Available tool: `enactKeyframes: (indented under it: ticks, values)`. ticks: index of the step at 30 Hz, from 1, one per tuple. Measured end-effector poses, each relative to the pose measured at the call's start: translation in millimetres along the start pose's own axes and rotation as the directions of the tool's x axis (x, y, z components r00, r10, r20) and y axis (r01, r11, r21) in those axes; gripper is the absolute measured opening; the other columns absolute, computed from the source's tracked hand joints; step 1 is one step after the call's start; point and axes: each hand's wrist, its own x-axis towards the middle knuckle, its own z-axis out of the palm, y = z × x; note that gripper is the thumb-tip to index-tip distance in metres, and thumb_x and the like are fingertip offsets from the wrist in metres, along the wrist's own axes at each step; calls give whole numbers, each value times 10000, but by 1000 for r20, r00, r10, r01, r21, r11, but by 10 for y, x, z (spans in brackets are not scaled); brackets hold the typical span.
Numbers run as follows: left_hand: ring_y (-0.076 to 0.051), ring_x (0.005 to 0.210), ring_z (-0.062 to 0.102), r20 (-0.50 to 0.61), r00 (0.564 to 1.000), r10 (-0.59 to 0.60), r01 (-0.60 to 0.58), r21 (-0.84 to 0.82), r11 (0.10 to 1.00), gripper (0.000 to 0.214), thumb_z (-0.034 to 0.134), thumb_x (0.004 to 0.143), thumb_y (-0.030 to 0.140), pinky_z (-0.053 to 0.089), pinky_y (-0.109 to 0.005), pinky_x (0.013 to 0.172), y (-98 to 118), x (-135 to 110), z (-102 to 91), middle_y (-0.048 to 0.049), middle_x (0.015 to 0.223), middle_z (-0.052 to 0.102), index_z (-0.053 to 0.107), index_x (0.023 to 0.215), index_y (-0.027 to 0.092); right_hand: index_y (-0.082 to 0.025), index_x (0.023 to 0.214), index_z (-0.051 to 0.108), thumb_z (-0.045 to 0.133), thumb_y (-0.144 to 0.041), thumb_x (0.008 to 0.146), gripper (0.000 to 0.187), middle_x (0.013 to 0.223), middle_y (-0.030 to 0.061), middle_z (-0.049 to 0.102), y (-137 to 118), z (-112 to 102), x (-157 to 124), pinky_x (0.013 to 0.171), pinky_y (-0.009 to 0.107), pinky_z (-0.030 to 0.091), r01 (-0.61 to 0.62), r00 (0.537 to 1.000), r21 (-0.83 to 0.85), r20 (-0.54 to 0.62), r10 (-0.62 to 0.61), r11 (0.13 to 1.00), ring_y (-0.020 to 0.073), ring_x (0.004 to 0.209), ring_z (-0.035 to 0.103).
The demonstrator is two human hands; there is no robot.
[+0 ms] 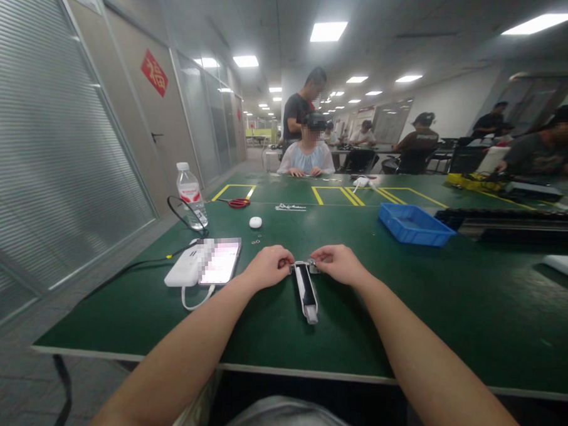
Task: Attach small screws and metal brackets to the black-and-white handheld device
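Note:
On the green table, in front of me, lies a long narrow white object with a black strip (306,287) down its middle and a pale tip at the near end. Small silvery metal pieces (313,267) stick out sideways at its far end. My left hand (271,266) is at the left side of that end, fingertips pinched together. What they hold is too small to make out. From the other side, my right hand (339,263) pinches the silvery metal with thumb and fingers.
On the left stand a water bottle (190,195), a white power bank (183,267) and a phone (222,259), with cables. Beyond my hands lie a white earphone case (255,222), small rings and red scissors (239,203). A blue tray (414,225) sits right; people sit beyond.

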Motion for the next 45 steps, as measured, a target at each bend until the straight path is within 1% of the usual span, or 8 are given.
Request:
enactKeyframes:
  ticks: [4,12,19,23,29,33,39,45]
  values:
    - [-123,671,531,-10,1000,10,-10,-2,1000,186,546,702,103,423,-221,638,-3,-1,2,-17,740,590,670,828,162,-163,871,710,610,-112,669,231,739,22,699,-2,0,-3,629,207,489,-4,1000,-5,4,4,1000,126,656,634]
    - [-121,668,528,-16,1000,19,-19,-1,1000,189,547,702,99,417,-218,636,-15,-4,7,-17,741,593,671,831,157,-149,877,715,617,-122,677,224,755,34,705,19,13,3,648,209,489,-52,998,22,30,52,998,132,675,639]
    - [-122,675,528,-11,1000,13,-13,-4,1000,187,545,711,114,420,-220,643,-19,-7,9,-20,753,593,671,842,158,-141,894,712,615,-130,697,220,784,45,711,7,13,1,667,219,484,-61,997,4,36,61,998,133,690,639]
    - [-121,673,527,-7,1000,10,-10,-3,1000,181,547,712,112,418,-220,641,-7,-6,1,-20,749,594,669,839,154,-159,872,716,622,-172,706,191,766,30,707,-14,-7,-11,653,224,465,-43,999,-80,28,46,996,129,675,626]
    - [-118,672,527,-11,1000,8,-8,-1,1000,182,542,711,103,415,-214,638,0,-3,-1,-16,742,594,668,833,152,-182,827,728,624,-257,719,167,721,15,695,-2,-29,-22,594,232,423,30,999,-187,41,-23,982,121,603,586]
    - [-118,675,528,-14,1000,12,-12,-1,1000,183,543,713,106,417,-212,639,-9,-6,7,-17,747,596,670,836,154,-184,801,727,615,-260,726,154,706,15,692,5,-23,-25,576,224,413,37,999,-184,46,-29,982,108,570,569]
    - [-117,672,527,-19,1000,13,-13,-3,1000,184,542,709,103,413,-211,633,-7,-9,5,-16,744,596,669,833,151,-178,778,714,635,-244,699,129,706,7,680,-12,-18,-33,565,218,403,42,999,-173,28,-38,984,96,558,542]
    - [-118,673,527,-9,1000,7,-7,-5,1000,185,544,712,104,415,-215,637,3,-7,-3,-18,752,596,670,838,152,-180,759,706,663,-233,667,115,701,3,669,-20,-14,-39,571,217,399,46,999,-174,-2,-47,984,100,580,543]
